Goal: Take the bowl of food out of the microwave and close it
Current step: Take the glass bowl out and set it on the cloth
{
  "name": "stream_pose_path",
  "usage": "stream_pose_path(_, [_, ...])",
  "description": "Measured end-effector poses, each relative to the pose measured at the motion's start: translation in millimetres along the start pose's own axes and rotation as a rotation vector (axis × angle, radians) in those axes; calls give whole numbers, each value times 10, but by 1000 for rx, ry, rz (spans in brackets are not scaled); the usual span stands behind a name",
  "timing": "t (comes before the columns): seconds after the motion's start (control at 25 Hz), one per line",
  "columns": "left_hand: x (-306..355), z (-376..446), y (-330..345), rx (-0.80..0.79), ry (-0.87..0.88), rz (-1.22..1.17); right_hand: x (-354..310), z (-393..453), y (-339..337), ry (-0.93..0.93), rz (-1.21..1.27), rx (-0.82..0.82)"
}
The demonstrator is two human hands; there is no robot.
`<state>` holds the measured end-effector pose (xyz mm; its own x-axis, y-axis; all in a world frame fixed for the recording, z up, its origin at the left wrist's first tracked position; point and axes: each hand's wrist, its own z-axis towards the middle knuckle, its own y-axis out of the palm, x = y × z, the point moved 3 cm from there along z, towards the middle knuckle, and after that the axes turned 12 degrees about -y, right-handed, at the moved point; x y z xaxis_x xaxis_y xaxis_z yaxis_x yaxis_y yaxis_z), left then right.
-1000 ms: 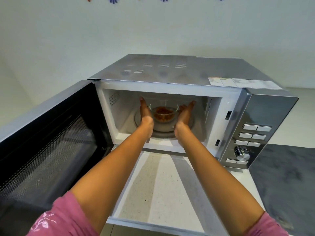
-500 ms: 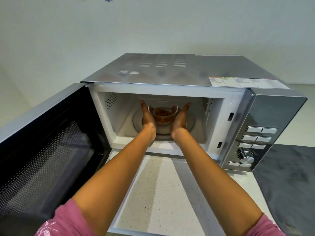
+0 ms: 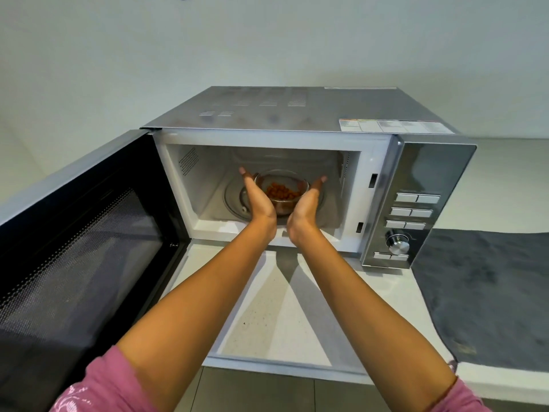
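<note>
A clear glass bowl (image 3: 280,185) with small orange pieces of food is inside the silver microwave (image 3: 297,114), above the glass turntable (image 3: 233,200). My left hand (image 3: 258,200) cups the bowl's left side and my right hand (image 3: 309,200) cups its right side, both palms pressed to the glass. The bowl appears lifted toward the cavity's front. The microwave door (image 3: 77,233) stands wide open at the left, its dark mesh window facing me.
The control panel (image 3: 413,209) with buttons and a knob is at the microwave's right. A white speckled counter (image 3: 267,307) lies in front, with a dark grey mat (image 3: 487,292) on the right. A white wall rises behind.
Both hands closed in on the bowl's sides and gripped it. The bowl has come up off the turntable and nearer the opening.
</note>
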<state>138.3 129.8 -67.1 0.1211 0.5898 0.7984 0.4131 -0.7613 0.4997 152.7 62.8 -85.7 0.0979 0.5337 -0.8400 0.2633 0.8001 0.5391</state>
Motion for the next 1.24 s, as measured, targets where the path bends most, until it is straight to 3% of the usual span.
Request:
stream_pose_path(0.56, [-519, -1136, -64, 173, 22, 5, -216, -1048, -797, 16, 21, 96])
stream_pose_path(1.24, [-1828, -1891, 891, -180, -181, 76, -1004, -1111, -2452, -166, 39, 397])
